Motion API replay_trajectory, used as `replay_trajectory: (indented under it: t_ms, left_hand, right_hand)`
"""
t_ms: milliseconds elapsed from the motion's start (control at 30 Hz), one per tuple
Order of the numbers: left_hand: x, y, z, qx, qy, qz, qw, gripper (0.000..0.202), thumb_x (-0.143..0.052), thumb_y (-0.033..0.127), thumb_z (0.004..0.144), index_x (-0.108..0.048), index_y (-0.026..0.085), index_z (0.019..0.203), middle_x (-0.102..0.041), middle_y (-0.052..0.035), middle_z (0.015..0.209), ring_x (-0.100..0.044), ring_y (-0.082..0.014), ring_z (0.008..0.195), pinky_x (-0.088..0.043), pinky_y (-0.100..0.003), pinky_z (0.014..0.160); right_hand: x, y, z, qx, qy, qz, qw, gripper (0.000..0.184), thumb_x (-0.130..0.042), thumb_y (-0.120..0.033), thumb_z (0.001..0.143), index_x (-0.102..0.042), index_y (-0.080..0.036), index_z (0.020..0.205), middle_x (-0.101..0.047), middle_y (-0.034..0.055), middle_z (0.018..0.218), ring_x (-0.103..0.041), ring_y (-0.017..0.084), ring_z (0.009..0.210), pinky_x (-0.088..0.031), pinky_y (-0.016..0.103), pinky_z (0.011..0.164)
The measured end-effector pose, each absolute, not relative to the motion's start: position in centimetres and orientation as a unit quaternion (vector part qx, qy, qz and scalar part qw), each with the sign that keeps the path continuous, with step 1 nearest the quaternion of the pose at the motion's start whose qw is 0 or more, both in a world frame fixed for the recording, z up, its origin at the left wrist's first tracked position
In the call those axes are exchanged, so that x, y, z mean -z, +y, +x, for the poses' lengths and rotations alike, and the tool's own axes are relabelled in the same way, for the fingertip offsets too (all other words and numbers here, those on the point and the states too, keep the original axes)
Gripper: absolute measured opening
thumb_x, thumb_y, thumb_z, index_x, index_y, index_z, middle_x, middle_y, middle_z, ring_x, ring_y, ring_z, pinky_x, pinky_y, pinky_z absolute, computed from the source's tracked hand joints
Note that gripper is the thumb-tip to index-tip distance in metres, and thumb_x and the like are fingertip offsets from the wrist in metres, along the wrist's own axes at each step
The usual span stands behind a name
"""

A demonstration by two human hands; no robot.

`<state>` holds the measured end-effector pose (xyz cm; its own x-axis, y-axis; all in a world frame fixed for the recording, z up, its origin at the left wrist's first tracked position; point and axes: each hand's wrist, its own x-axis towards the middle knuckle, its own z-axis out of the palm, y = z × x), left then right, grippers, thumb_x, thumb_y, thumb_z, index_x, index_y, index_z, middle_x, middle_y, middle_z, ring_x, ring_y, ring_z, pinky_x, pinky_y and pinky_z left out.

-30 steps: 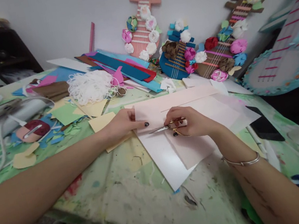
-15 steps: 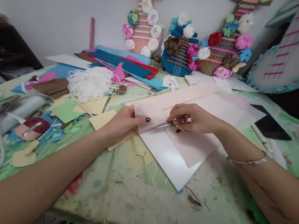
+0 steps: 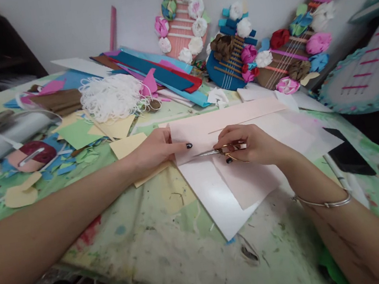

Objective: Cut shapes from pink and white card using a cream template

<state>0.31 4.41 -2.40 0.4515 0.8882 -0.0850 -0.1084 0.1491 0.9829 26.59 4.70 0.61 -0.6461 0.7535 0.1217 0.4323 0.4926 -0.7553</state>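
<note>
Levelled out from their earlier slant, our scissors [image 3: 210, 152] lie along the lower edge of the pink sheet [image 3: 223, 124] on the paint-stained table [image 3: 163, 247]. Our right hand [image 3: 253, 145] grips them, handles mostly buried under fingers. Our left hand [image 3: 157, 152] pinches the sheet's left end.

No text, label, brand or number could be read anywhere (not on the pink paper [image 3: 209, 131], nor the tabletop [image 3: 178, 254]).

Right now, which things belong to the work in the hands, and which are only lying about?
In use: left hand holding the pink paper; right hand closed on small scissors at it.
Lying about: white string tangle, blue and red paper strips, yellow scraps, paper guitars.
</note>
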Motion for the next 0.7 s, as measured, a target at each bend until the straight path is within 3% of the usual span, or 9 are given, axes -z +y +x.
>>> replay_trajectory:
  t_ms: [700]
  left_hand:
    - [2.39,4.44,0.28,-0.376,0.362,0.539,0.662,0.032,-0.082,0.026,0.069,-0.074,0.012,0.097,-0.075,-0.0118,0.102,-0.069,-0.0271,0.094,-0.054,-0.042,0.087]
  right_hand:
    - [-0.55,4.56,26.30,-0.354,-0.830,-0.365,0.231,0.034,-0.060,-0.005,0.070,-0.077,-0.020,0.095,-0.063,0.0066,0.092,-0.055,0.012,0.067,-0.045,0.027,0.057]
